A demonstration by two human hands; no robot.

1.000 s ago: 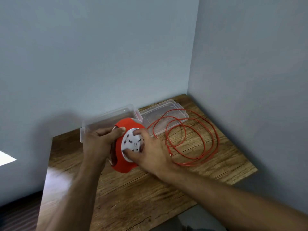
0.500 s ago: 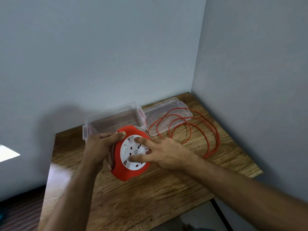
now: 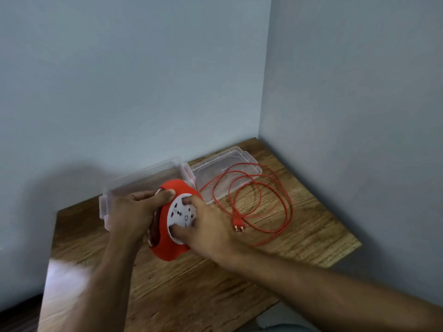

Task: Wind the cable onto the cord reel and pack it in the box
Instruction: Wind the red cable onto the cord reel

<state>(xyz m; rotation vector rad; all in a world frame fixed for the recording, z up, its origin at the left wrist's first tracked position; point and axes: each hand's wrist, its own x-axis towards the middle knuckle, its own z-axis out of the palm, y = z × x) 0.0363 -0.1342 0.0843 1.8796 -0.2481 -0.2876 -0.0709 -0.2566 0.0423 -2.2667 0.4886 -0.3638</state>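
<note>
Since the earlier frame the loose cable (image 3: 261, 200) loops have shrunk and its plug (image 3: 238, 226) now lies near the right hand (image 3: 211, 226). We judge winding well advanced. The left hand (image 3: 134, 212) grips the cord reel (image 3: 172, 226) above the table (image 3: 239, 271); right fingers press its white face. The box (image 3: 143, 178) waits behind.

Left hand (image 3: 130, 212) grips the red cord reel (image 3: 167, 245), right hand (image 3: 211, 226) presses its white socket face (image 3: 181, 215), cable (image 3: 259, 202) apparently loose on the table (image 3: 215, 283).
</note>
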